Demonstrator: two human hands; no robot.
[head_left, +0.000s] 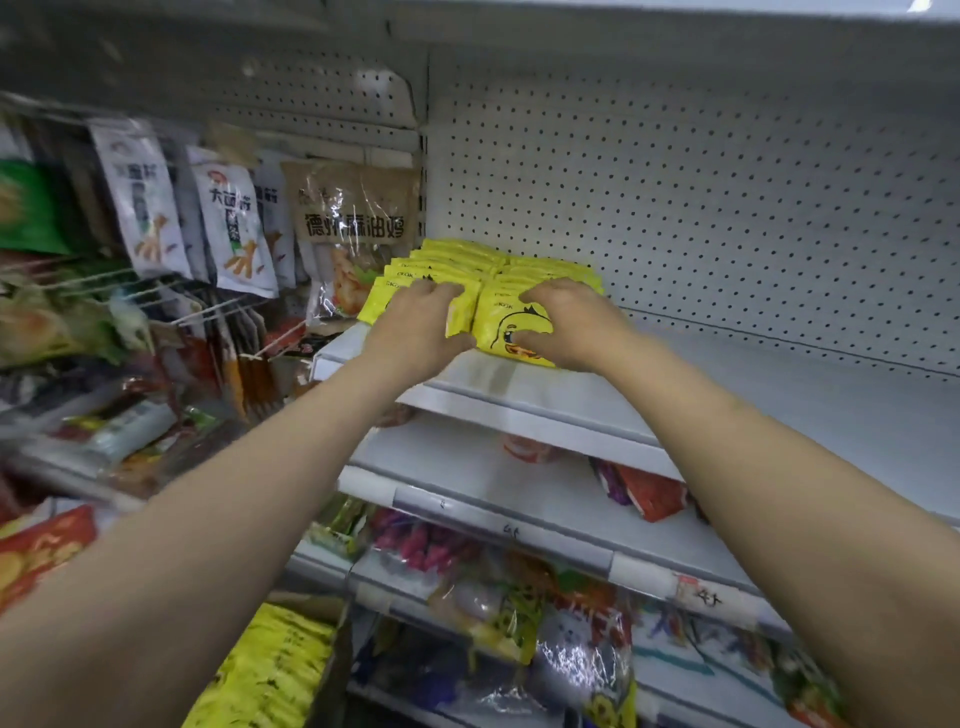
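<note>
stocking the shelf (524, 387) | left hand (415, 325) curls round the left packet row (415, 270), right hand (569, 325) pinches the front duck packet (501, 325) | tip: I'd nudge both rows flush, no crushing lol

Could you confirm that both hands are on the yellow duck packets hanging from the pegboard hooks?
Not quite: the yellow duck packets stand in rows on the white shelf, not on hooks. The head view shows the left hand and right hand on them.

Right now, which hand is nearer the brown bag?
Left. The left hand grips yellow packets below and right of the brown bag; the right hand holds the duck packet farther right.
</note>
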